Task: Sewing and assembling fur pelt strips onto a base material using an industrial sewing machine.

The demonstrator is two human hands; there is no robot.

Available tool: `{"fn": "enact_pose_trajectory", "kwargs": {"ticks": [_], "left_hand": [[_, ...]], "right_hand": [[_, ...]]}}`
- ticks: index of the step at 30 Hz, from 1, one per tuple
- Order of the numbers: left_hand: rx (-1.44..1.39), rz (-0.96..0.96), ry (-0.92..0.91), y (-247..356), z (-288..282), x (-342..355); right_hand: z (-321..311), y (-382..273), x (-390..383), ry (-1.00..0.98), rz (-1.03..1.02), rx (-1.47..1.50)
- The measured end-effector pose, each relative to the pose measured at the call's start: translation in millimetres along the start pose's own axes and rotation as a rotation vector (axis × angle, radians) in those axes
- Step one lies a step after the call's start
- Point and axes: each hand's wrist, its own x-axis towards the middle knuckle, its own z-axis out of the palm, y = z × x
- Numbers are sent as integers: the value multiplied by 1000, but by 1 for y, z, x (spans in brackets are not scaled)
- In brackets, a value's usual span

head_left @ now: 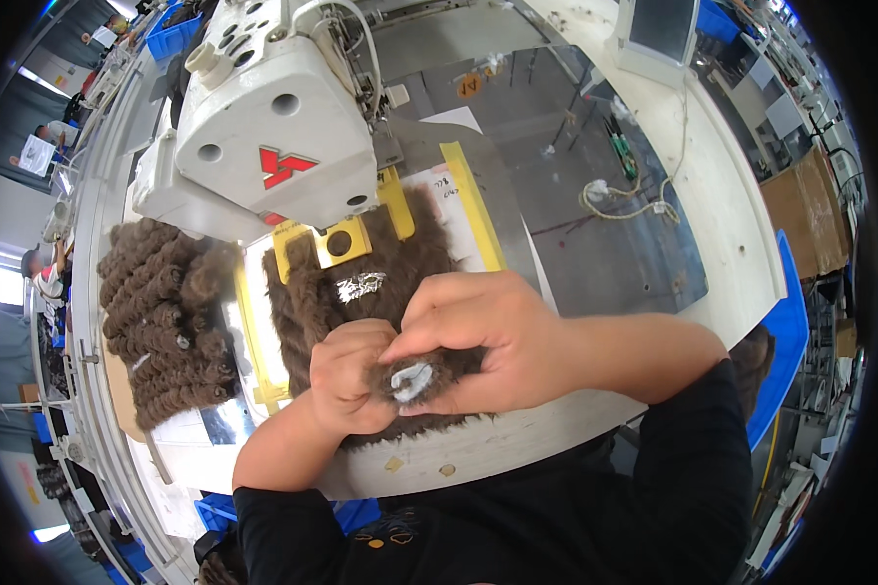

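Close in front of my body, a small tube-like piece of brown plush [412, 382] with a pale grey inner side is held between both hands. My left hand [349, 375] is closed, its fingers pinching the left end of the piece. Thumb and fingers of my right hand [502, 336] curl around its other side. Beneath the hands lies a larger brown plush sheet [307, 312], with a shiny silver patch [361, 286] on it. A yellow plate with a round hole [344, 243] rests at the sheet's far edge, by the white sewing machine [263, 136].
Rolled brown plush pieces [166, 322] are heaped on the left. Farther right, a grey metal plate [605, 263] carries a cord [634, 207] and green-handled snips [621, 151]. A blue bin [788, 341] and cardboard box [808, 214] stand beyond the table's right edge.
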Motion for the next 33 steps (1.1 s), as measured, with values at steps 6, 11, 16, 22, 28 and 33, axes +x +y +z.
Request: {"fn": "enact_pose_trajectory", "kwargs": {"ticks": [6, 11, 16, 22, 28, 33], "left_hand": [[-21, -46, 12, 2, 6, 4], [-18, -121, -17, 5, 5, 0], [-6, -153, -72, 9, 2, 5], [-19, -149, -52, 7, 6, 0], [-88, -472, 493, 34, 43, 9], [277, -486, -193, 22, 0, 26]], "right_hand": [[-4, 1, -1, 11, -36, -2], [-4, 7, 0, 30, -56, -6], [-2, 10, 4, -33, 9, 90], [-10, 4, 0, -48, 80, 144], [-25, 12, 11, 156, 156, -66], [-36, 41, 26, 78, 385, -104]]}}
